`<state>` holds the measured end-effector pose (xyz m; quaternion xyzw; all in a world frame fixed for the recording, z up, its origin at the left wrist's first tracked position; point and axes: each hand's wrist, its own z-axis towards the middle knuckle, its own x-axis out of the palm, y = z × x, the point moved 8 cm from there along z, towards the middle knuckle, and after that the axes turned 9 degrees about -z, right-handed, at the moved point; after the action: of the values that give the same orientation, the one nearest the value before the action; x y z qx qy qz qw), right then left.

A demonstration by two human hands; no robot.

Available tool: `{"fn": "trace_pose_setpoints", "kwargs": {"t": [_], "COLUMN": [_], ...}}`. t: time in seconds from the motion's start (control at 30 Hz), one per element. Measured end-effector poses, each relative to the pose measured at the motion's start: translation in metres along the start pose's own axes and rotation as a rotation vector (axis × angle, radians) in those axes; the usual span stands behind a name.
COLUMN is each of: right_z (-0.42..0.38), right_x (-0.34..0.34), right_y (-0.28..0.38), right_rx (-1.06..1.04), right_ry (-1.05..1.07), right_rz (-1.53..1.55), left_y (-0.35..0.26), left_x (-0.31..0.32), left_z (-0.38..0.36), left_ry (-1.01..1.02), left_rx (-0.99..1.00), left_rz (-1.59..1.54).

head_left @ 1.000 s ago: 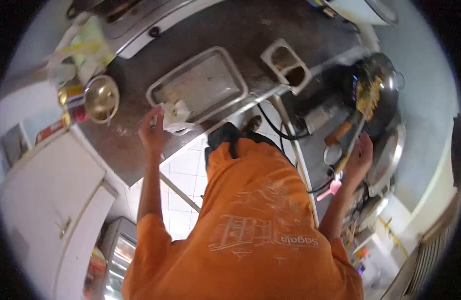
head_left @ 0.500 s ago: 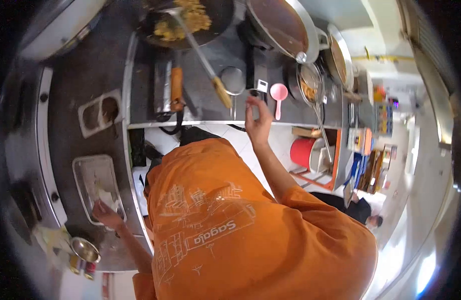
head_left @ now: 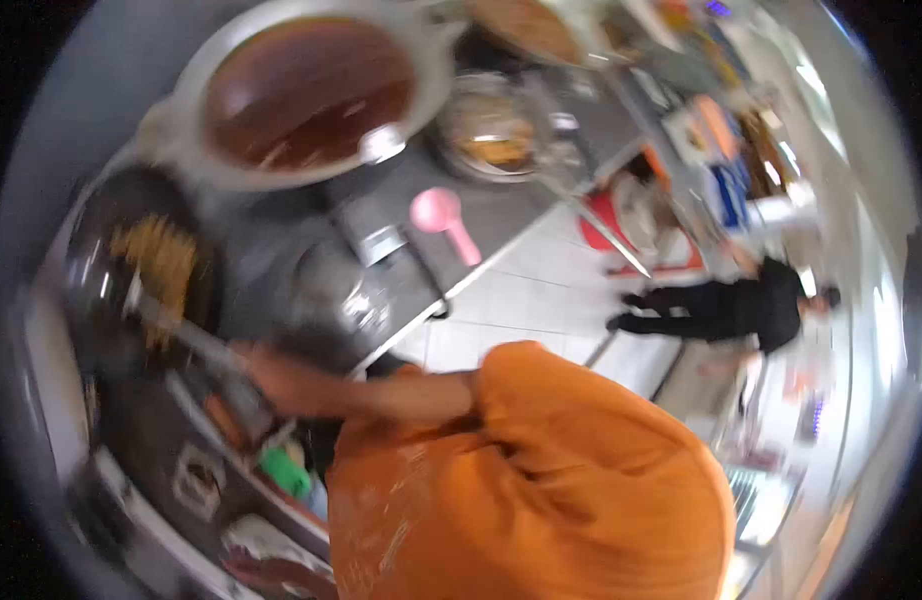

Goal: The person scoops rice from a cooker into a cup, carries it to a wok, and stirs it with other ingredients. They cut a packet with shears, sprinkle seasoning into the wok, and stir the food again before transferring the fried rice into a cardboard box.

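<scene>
My right hand [head_left: 281, 382], blurred by motion, is closed around the handle end of a long metal spatula [head_left: 196, 338]. The spatula's head rests in a dark wok [head_left: 96, 245] among yellow-brown food [head_left: 166, 255]. Low in the view, my left hand [head_left: 253, 566] is over a pale tray [head_left: 271, 535] on the dark worktop. Its fingers are too smeared to tell whether they hold anything. Between the two hands sits a smaller container [head_left: 198, 480] with something brown in it.
A large pot [head_left: 186, 120] of red-brown liquid stands beside the wok. A pink scoop [head_left: 438, 212] lies near the counter edge. Beyond it is a pan with fried food [head_left: 496, 140], with a long handle [head_left: 606, 232] jutting past the edge. A person in black [head_left: 731, 305] stands at right.
My right hand has gone from beside the counter edge to the spatula's handle and gripped it. The view has swung right, bringing the large pot and the person in black further in.
</scene>
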<state>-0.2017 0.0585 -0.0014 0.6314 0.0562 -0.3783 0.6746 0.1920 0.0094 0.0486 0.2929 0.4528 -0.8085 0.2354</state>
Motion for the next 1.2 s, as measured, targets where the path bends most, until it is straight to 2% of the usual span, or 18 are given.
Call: {"fn": "trace_pose_setpoints", "kwargs": {"t": [0.03, 0.23, 0.3, 0.37, 0.47, 0.53, 0.57, 0.6, 0.63, 0.7, 0.77, 0.8, 0.9, 0.97, 1.07, 1.13, 1.17, 1.2], "right_z": [0.009, 0.056, 0.064, 0.073, 0.106, 0.139, 0.126, 0.125, 0.146, 0.184, 0.207, 0.222, 0.230, 0.235, 0.225, 0.184, 0.170, 0.166], "right_x": [0.068, -0.095, -0.112, -0.134, -0.164, -0.132, -0.172, -0.189, -0.203, -0.220, -0.205, -0.209, -0.200, -0.183, -0.175, -0.160, -0.181, -0.161], "right_y": [-0.050, 0.010, 0.007, 0.004, 0.002, -0.067, 0.009, 0.053, 0.083, 0.107, 0.142, 0.133, 0.240, 0.223, 0.208, 0.202, 0.141, 0.151], "right_rx": [0.155, 0.226, 0.528, 0.525, 0.268, -0.406, -0.768, -0.660, -0.320, -0.255, -0.441, -0.624, -0.494, -0.084, -0.175, -0.497, -0.985, -0.125], "right_ry": [0.048, 0.279, 0.391, 0.363, 0.290, 0.113, -0.140, -0.085, 0.245, 0.190, 0.491, 0.366, 0.452, 1.023, 1.211, 1.132, 0.834, 0.828], "right_rz": [0.174, -0.238, 0.386, 0.270, -0.422, -0.506, -0.796, -1.320, -1.276, -1.357, -1.802, -1.544, -1.367, -1.679, -1.489, -1.387, -1.210, -1.085], "left_y": [-0.009, -0.039, -0.033, -0.077, -0.087, -0.069, -0.095, -0.113, -0.107, -0.082, -0.093, -0.097, -0.103, -0.100, -0.094, -0.091, -0.090, -0.092], "left_x": [0.049, 0.202, 0.214, 0.224, 0.247, 0.258, 0.248, 0.232, 0.237, 0.248, 0.235, 0.229, 0.227, 0.227, 0.228, 0.232, 0.233, 0.230], "left_z": [0.022, 0.062, 0.061, 0.061, 0.052, 0.046, 0.048, 0.051, 0.052, 0.040, 0.047, 0.051, 0.053, 0.057, 0.056, 0.053, 0.053, 0.055], "left_ry": [0.087, 0.580, 0.708, 0.802, 0.844, 0.882, 0.871, 0.708, 0.884, 0.799, 0.856, 0.842, 0.829, 0.845, 0.911, 0.914, 0.936, 0.939], "left_rx": [-0.057, -0.502, -0.682, -0.836, -1.022, -1.083, -1.137, -1.162, -1.122, -1.232, -1.170, -1.207, -1.222, -1.196, -1.172, -1.167, -1.156, -1.147], "left_rz": [-0.124, -0.464, -0.497, -0.769, -1.262, -1.332, -1.302, -1.218, -1.298, -1.281, -1.313, -1.343, -1.430, -1.464, -1.472, -1.481, -1.472, -1.487]}}
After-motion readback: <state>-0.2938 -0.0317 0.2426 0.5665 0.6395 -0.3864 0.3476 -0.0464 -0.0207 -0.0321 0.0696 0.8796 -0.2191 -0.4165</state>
